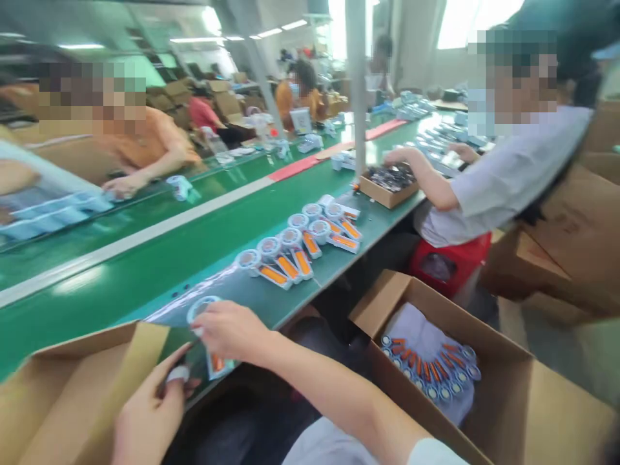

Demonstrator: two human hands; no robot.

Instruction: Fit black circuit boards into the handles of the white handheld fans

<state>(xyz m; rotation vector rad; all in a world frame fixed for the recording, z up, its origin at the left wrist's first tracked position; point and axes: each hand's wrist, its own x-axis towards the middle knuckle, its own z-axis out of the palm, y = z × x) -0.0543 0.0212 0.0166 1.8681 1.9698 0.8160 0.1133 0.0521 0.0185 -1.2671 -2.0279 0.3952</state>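
In the right carton (501, 413) lie fanned units (429, 371); a cluster (292, 240) remains on the bench (271, 307); our right hand (230, 330) grips one unit (217, 365), what our left hand (149, 408) holds we cannot tell

In your right grip (231, 330): pale-blue device (196, 307), orange panel (218, 364). Beyond your grip: dark-green desk (269, 305); brighter green belt (194, 248), white-and-red stripe (194, 214).

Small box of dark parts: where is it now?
The box is in the head view, right of centre, on the table, just right of the pole, by a co-worker's hand.
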